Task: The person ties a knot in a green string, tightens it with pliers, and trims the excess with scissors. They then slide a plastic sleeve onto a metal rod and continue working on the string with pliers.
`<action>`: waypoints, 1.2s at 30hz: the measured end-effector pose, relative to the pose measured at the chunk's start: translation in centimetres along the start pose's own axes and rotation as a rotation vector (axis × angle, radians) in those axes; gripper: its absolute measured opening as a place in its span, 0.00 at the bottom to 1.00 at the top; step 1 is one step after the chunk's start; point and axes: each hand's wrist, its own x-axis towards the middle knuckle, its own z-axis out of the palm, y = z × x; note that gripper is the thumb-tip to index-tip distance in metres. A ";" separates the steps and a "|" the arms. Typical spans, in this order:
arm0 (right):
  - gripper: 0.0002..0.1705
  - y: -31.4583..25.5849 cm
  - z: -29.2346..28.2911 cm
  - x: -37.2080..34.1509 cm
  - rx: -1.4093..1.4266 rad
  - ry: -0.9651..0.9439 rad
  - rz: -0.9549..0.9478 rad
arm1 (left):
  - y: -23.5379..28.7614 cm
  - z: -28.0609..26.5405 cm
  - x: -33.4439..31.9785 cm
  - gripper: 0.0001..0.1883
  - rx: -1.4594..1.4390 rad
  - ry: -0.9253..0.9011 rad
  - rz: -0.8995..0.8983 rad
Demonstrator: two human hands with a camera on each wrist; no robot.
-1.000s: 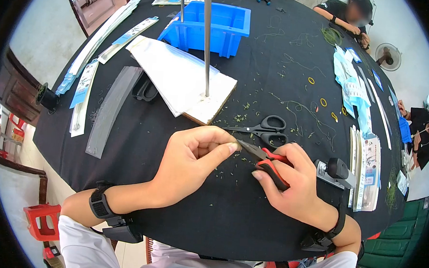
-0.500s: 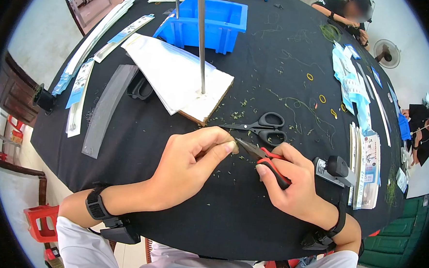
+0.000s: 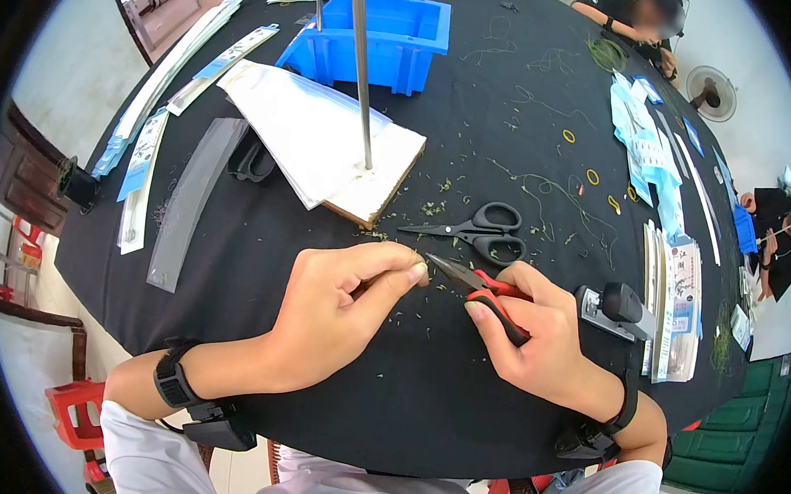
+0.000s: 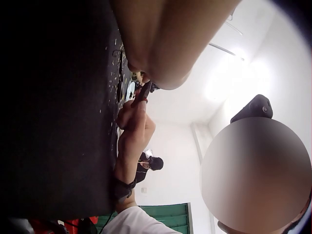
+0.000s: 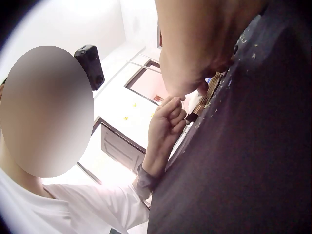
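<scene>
My right hand (image 3: 538,335) holds needle-nose pliers (image 3: 455,270) with red and black handles, its thumb along the lower handle. The jaws point left, their tips right at the fingertips of my left hand (image 3: 334,311). That hand pinches something small between thumb and forefinger; I cannot tell what it is, since the fingers cover it. Just beyond the fingertips lie black scissors (image 3: 468,231) on the dark cloth, blades to the left. In the left wrist view the pliers (image 4: 145,91) reach up to the left hand's fingers.
A white-topped board (image 3: 398,158) with a metal rod (image 3: 361,75) stands ahead, a blue bin (image 3: 384,45) behind it. On the right are a stapler (image 3: 614,314) and packets (image 3: 679,307). Green clippings and yellow rubber bands (image 3: 593,177) dot the cloth; a clear sleeve (image 3: 196,205) lies left.
Both hands have shifted slightly left, the pliers with them, their tips staying close to the left fingertips. The head view has turned a little, so the table's things sit slightly higher and further left.
</scene>
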 end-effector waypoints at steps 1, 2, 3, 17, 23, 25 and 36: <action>0.09 -0.1 0.0 0.0 -0.001 -0.004 0.007 | 0.0 0.0 0.0 0.06 0.009 0.000 0.003; 0.09 -0.1 0.0 0.0 -0.002 -0.008 0.013 | 0.0 0.0 0.0 0.06 0.012 0.001 0.010; 0.09 -0.1 0.0 0.0 -0.003 -0.009 0.017 | 0.0 0.1 -0.1 0.06 0.016 0.003 0.017; 0.11 0.0 0.1 -0.1 -0.011 -0.013 0.054 | -0.4 0.3 -0.3 0.05 0.067 0.051 0.138; 0.09 0.1 0.0 0.0 0.040 0.026 0.047 | -0.4 0.3 0.2 0.04 -0.036 0.063 0.014; 0.09 0.2 0.0 0.0 0.024 0.036 0.041 | -0.3 0.1 0.5 0.06 -0.038 0.058 0.018; 0.08 0.0 0.0 -0.1 0.130 0.028 0.089 | -0.6 -0.3 0.9 0.06 -0.168 0.076 -0.067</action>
